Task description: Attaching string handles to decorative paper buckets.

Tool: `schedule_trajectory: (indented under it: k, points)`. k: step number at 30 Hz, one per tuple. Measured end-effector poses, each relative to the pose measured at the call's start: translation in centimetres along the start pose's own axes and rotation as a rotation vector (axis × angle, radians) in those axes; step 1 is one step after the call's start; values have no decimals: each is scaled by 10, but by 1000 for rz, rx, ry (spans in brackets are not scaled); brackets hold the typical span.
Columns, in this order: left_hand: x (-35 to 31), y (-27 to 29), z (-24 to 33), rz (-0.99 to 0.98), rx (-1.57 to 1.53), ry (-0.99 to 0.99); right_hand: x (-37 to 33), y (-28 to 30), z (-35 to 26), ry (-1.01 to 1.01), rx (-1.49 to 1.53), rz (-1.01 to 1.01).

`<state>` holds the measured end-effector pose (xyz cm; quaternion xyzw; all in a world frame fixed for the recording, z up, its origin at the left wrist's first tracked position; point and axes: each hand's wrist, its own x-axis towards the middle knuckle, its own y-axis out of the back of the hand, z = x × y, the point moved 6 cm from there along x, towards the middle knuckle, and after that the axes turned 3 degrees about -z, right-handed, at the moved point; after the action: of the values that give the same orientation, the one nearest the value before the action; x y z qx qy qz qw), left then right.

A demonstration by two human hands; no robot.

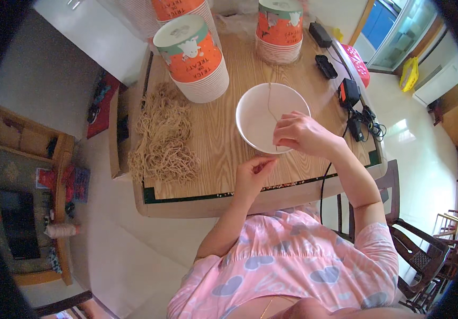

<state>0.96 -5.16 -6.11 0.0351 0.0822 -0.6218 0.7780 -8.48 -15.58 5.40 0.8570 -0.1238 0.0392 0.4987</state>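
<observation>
A white paper bucket (249, 112) stands on the table in front of me with its open top up. Over its mouth my right hand (299, 134) is closed on a thin tan string (270, 102), which runs across the opening to the far rim. My left hand (254, 174) is at the near side of the bucket, just below the rim. Its thumb and fingers are pinched together; what they hold, if anything, is too small to make out. To the left lies a loose heap of tan strings (166, 137).
Stacks of orange and white paper buckets, one stack (200, 64) at back left and another (280, 32) at the back, stand upside down on the wooden table (229, 175). Black adapters (349, 93) and tangled cables lie along the right edge. A dark wooden chair (415, 250) stands at right.
</observation>
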Motion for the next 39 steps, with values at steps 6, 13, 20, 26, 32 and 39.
schedule_trajectory:
  k: [6,13,20,26,32,39]
  points:
    - [2,-1,-1,28,-51,47,2,-3,-1,4,-71,-23]
    - [1,-4,8,18,-130,79,3,-2,-2,31,-83,-55]
    - [2,-6,0,-7,-185,111,4,-1,-6,33,-52,-87]
    - [4,-12,-10,-119,-391,209,4,-3,-2,11,12,-141]
    - [8,-23,-17,-222,-618,275,0,-3,0,7,44,-168]
    - [-16,-15,-34,-183,-387,318,-54,10,-10,-339,347,473]
